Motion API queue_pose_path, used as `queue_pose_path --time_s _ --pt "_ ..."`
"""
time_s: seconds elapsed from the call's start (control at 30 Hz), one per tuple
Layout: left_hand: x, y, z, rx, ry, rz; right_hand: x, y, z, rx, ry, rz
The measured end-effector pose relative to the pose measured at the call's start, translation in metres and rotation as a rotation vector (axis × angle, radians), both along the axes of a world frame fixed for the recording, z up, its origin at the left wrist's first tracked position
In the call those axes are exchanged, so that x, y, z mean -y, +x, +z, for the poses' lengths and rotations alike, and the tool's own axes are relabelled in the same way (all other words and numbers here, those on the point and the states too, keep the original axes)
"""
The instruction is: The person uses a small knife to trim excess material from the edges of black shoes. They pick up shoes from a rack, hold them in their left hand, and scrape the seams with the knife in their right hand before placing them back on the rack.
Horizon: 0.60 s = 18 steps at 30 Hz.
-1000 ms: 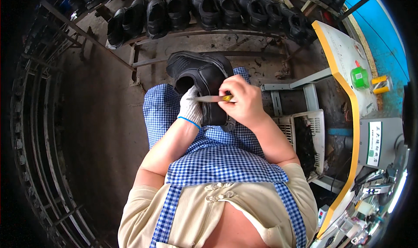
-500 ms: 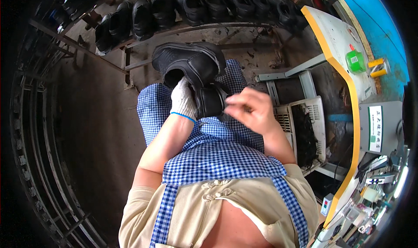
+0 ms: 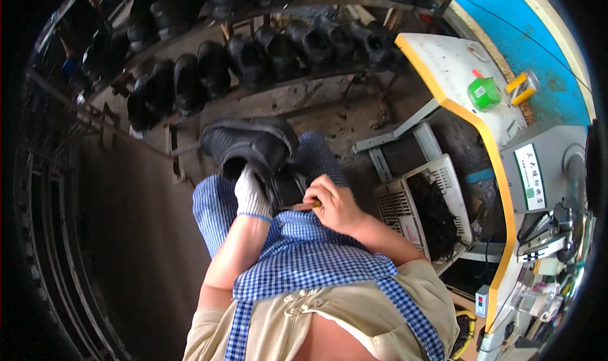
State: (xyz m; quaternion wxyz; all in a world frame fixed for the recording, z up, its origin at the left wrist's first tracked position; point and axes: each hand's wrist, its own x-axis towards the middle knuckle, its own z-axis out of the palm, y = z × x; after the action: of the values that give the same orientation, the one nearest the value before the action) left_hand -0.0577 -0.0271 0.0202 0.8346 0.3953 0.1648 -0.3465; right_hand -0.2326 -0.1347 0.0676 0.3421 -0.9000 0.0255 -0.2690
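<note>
A black shoe [image 3: 253,147] is held over my lap, its opening toward me. My left hand [image 3: 252,196], in a white knitted glove with a blue cuff edge, grips it at the opening; its fingertips are hidden inside. Against the shoe's near side lies another black piece [image 3: 289,189]; whether it is a second shoe or part of the same one I cannot tell. My bare right hand [image 3: 334,206] is closed around a small tool with a yellow handle [image 3: 316,203]. A thin brownish part of it points left, toward the black piece and my gloved wrist.
Racks of black shoes [image 3: 247,60] stand in front. To the right is a white worktable [image 3: 437,57] with a yellow edge, carrying a green container [image 3: 484,94] and a grey machine [image 3: 538,164]. Beneath it sits a white plastic crate [image 3: 457,199] of black scraps. Metal racking [image 3: 63,234] runs along the left.
My right hand has come down and closer to my lap, where the yellow-handled tool now shows in it. The shoe and left hand sit lower and slightly left in view, which has shifted overall.
</note>
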Motion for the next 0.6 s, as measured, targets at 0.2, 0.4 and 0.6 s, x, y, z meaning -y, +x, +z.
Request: queue_pose_path --time_s 0.2,0.4,0.6 --pt "0.009 -0.03 0.038 0.045 -0.112 -0.203 0.026 -0.026 -0.02 0.36 0.283 -0.321" --pt "0.029 -0.066 0.071 0.629 0.178 -0.49 0.049 -0.046 -0.077 0.442 1.267 -0.559" --pt "0.119 -0.028 0.173 1.597 0.955 -1.139 0.038 -0.034 -0.118 -0.013 0.342 -0.57"
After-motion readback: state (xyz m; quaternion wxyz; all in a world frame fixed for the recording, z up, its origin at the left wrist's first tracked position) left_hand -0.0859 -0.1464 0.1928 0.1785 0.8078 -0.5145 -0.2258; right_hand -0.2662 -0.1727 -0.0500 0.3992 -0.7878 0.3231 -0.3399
